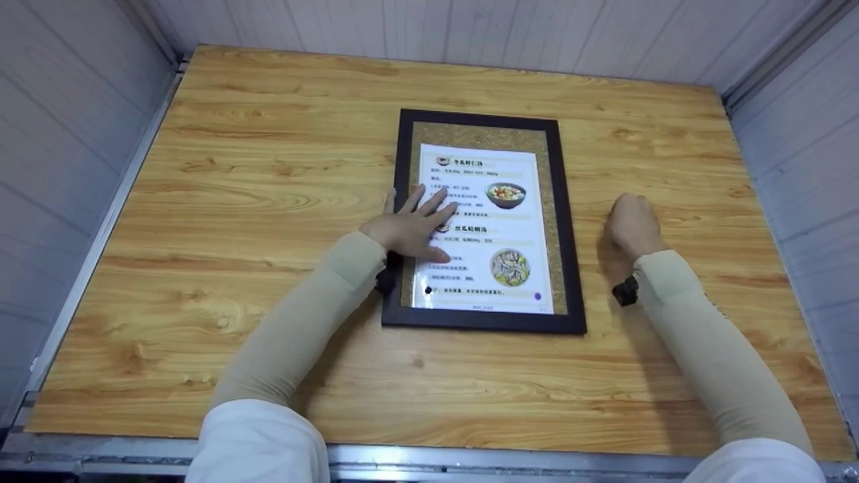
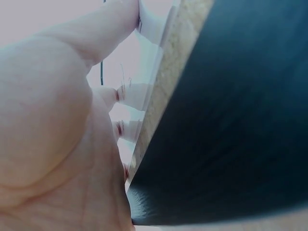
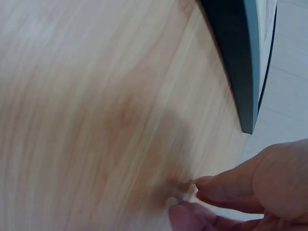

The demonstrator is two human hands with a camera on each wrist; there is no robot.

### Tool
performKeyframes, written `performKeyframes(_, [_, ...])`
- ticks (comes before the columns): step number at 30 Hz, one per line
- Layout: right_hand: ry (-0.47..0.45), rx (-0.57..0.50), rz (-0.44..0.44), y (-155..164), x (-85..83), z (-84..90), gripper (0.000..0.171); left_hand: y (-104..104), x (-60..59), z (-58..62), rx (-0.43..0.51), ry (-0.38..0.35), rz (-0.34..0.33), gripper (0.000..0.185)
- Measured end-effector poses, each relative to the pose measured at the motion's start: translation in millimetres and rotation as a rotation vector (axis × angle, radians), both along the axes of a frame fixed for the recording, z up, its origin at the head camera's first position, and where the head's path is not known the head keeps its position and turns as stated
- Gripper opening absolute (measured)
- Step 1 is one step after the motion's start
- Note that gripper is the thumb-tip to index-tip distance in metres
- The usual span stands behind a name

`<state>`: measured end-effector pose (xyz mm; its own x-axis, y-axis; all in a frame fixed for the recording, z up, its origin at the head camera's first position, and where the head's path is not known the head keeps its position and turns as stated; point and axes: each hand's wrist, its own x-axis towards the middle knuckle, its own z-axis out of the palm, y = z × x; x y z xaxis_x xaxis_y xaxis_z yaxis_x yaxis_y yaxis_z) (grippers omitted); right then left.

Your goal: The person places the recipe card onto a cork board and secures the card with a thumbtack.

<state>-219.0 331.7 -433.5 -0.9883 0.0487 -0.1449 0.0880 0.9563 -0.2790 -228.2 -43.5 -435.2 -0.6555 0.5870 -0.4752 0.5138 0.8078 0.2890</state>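
A printed recipe sheet in a clear sleeve lies on a dark-framed cork board. A black pushpin shows at its lower left corner and a purple pushpin at its lower right. My left hand rests spread on the sheet's left side, its wrist crossing the frame; in the left wrist view the dark frame runs beside the palm. To the right of the board, my right hand is low over the table. Its thumb and finger pinch a small pale thing, whose kind I cannot tell.
The wood-grain table extends around the board on all sides. Pale panel walls enclose it at the back, left and right. A metal rail runs along the front edge.
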Motion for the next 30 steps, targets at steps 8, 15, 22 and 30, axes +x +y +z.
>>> performKeyframes(8, [0.018, -0.039, -0.003, 3.7, -0.3, -1.2, 0.019, 0.3, 0.0, 0.0, 0.002, 0.005, 0.006, 0.094])
performKeyframes(15, [0.059, -0.046, -0.037, -1.6, -1.4, 1.9, 0.024, 1.3, -0.7, -1.1, 0.011, 0.001, 0.007, 0.093])
performKeyframes(22, [0.062, -0.156, -0.034, -10.4, -4.2, 2.4, 0.022, 0.7, -0.9, -1.5, 0.01, -0.005, 0.005, 0.093])
performKeyframes(30, [0.049, -0.274, 0.005, -20.4, -3.2, 5.7, 0.024, 0.2, -0.9, -1.7, 0.022, -0.008, 0.003, 0.093])
